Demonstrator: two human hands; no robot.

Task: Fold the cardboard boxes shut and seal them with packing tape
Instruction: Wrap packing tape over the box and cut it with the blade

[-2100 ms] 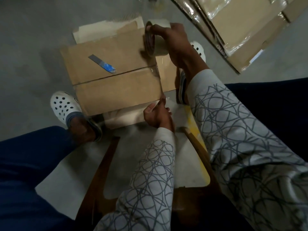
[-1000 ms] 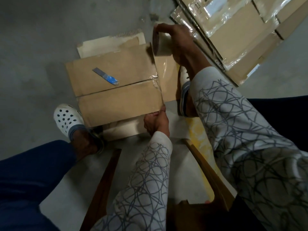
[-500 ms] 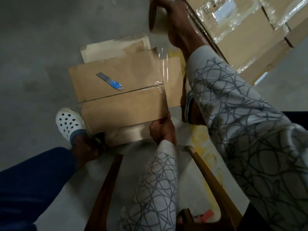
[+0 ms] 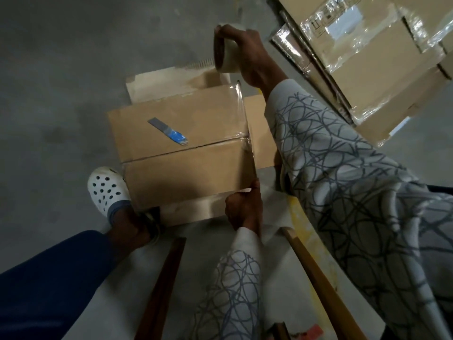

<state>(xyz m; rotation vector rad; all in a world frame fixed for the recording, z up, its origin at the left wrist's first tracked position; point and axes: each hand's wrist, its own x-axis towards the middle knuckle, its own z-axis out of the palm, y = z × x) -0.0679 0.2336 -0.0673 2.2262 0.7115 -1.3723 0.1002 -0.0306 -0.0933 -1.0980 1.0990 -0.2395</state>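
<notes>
Right hand (image 4: 247, 55) wraps its grip around the tape roll (image 4: 224, 54); left hand (image 4: 242, 207) pinches the tape end at the box (image 4: 181, 148) edge.

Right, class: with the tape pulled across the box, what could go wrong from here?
The tape strip, stretched between the tape roll in the right hand and the left hand pinching its end, runs close to the right edge of the cardboard box; it might land crooked or wrinkle.
The blue-handled blade lies loose on top; a nudge could slide it off.
</notes>
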